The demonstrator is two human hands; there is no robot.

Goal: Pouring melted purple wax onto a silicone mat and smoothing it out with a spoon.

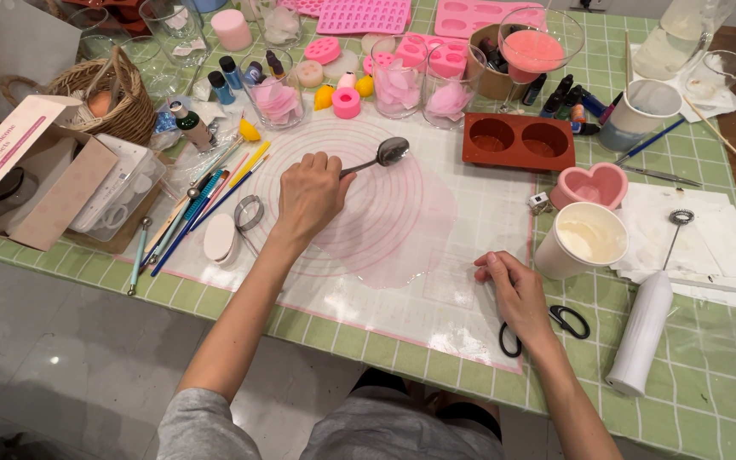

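Note:
My left hand (308, 198) is shut on the handle of a metal spoon (385, 154), whose bowl hovers over the translucent work mat (470, 213) with pink concentric rings. My right hand (517, 290) rests fingers-down on the mat's lower right part, holding nothing, beside black-handled scissors (560, 322). A white paper cup (585, 239) filled with pale cream liquid stands just right of that hand. A pink heart-shaped mould (591, 185) sits behind the cup.
A brown two-cavity silicone mould (517, 141) lies at the mat's far right. Glasses of pink petals (276, 98), small dye bottles and pink moulds crowd the back. Brushes and pencils (206, 204), a wicker basket (125, 102) and an open box (31, 170) sit left; a white cylinder (641, 332) lies right.

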